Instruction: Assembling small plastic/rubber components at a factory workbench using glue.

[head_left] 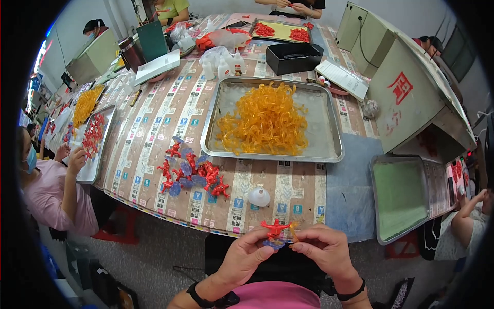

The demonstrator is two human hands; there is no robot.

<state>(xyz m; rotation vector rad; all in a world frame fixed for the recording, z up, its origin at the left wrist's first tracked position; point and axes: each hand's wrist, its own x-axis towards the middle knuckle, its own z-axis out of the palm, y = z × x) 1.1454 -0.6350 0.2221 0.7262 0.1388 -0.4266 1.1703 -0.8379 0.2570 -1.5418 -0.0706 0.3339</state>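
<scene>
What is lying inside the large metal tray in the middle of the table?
The tray holds a loose heap of curled, see-through orange pieces. Bare bottom shows around the heap. The bottom beneath it, and anything buried deep inside, is covered and cannot be seen.

Bright light, soft shadows, sheen on central metal tray (323, 123), edges fisheye-bent (corners black)

red figure (276, 226), one: arms spread, upright on a translucent blue base (274, 243), held low by the left hand (247, 257). orange strip (294, 232), one: translucent, curved, roughly upright close beside the figure, contact unclear, pinched in the right hand (325, 248).
</scene>
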